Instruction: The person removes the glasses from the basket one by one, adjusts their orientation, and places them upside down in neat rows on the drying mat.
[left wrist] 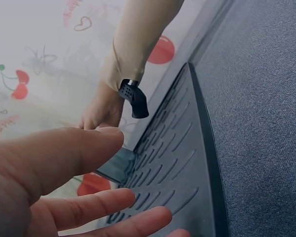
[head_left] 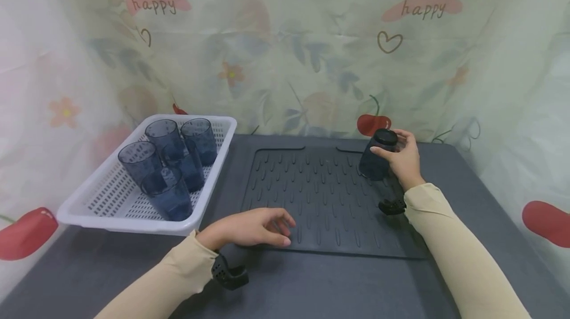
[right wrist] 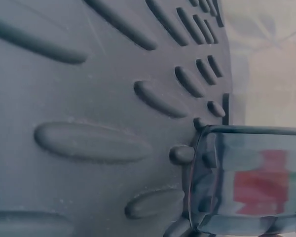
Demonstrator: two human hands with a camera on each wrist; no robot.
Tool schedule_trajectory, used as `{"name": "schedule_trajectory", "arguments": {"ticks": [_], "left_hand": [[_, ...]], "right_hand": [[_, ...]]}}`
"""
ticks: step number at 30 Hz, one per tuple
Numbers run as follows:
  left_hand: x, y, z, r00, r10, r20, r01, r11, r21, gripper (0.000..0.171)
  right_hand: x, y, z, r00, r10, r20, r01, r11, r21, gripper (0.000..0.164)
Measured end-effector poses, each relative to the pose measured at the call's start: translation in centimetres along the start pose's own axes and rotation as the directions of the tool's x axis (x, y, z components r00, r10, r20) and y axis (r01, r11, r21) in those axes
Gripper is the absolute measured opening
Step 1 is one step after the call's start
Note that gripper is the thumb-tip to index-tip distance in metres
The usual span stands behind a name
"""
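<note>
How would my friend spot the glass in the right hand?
Find the big ridged mat. Near its far right corner, the right hand holds a glass. It's the only one upside down; the glasses in the white basket have their open ends up.

Adds up to six transparent blue round tumblers [head_left: 373, 164]: five in one white rectangular plastic basket [head_left: 129, 226] by the desk's [head_left: 320, 287] left edge, one near one dark ribbed mat's [head_left: 311, 205] far right corner.
</note>
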State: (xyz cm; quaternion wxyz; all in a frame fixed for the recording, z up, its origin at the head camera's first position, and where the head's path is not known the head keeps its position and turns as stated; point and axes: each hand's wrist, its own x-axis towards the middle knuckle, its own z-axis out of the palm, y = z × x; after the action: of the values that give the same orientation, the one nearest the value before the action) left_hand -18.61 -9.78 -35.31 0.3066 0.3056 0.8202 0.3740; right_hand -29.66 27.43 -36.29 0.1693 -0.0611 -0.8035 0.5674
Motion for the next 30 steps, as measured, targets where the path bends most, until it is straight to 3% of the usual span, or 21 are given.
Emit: {"name": "schedule_trajectory", "arguments": {"ticks": [19,30], "left_hand": [[-0.5,0.4,-0.5,0.999,0.017,-0.03,-0.018,0.999,-0.04,0.043],[-1.7,1.4,-1.5,0.993,0.047,-0.105,-0.055,0.996,-0.075,0.042]], "right_hand": [[0.1,0.0,0.1,1.0,0.014,-0.003,-0.014,1.0,-0.019,0.083],[0.1,0.1,0.0,1.0,0.012,0.011,-0.012,1.0,-0.017,0.085]]}}
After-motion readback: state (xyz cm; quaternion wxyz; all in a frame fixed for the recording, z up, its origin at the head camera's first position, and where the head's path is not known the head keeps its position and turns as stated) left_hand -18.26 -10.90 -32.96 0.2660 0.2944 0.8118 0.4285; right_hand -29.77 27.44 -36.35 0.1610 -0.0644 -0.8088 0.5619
